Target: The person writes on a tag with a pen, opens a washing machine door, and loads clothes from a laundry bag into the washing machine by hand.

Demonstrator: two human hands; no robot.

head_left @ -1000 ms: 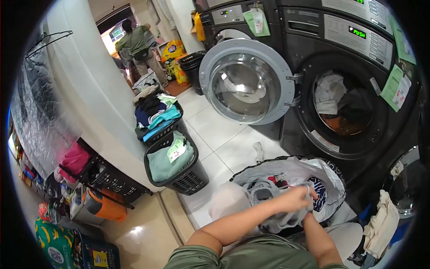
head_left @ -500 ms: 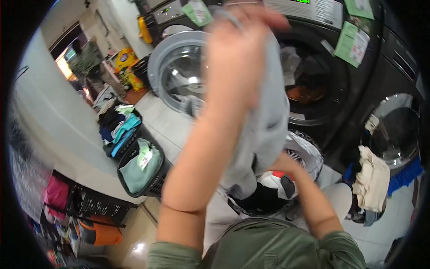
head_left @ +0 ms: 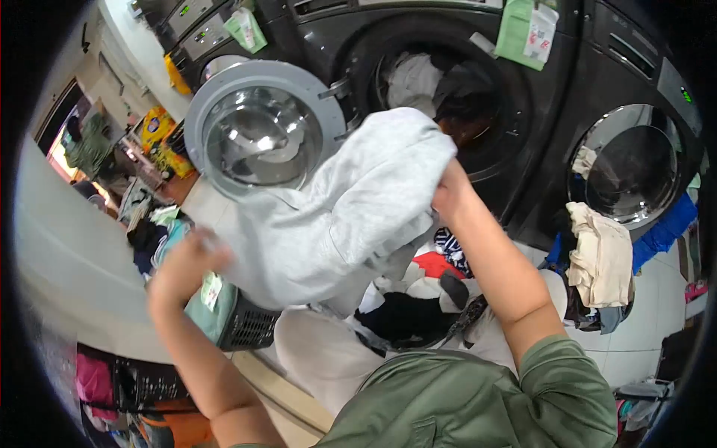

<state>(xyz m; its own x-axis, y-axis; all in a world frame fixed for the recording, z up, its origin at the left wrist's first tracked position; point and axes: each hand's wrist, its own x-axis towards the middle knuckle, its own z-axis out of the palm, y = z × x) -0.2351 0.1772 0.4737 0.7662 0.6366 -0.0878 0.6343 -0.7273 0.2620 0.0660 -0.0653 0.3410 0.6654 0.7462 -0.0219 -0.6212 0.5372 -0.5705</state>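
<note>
Grey garment is held up mid-frame, right edge gripped in the right hand, arm stretched up-frame. Left hand is raised frame-left, wrist bent toward the garment; finger closure can't be told, blurred.

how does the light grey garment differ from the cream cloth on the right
The light grey garment is held up by the right hand; the cream cloth lies draped over other laundry. The light grey garment spreads wide; the cream cloth forms a narrower bundle. The garment is cool grey, the cloth a warmer off-white. Both are pale and look plain.
</note>
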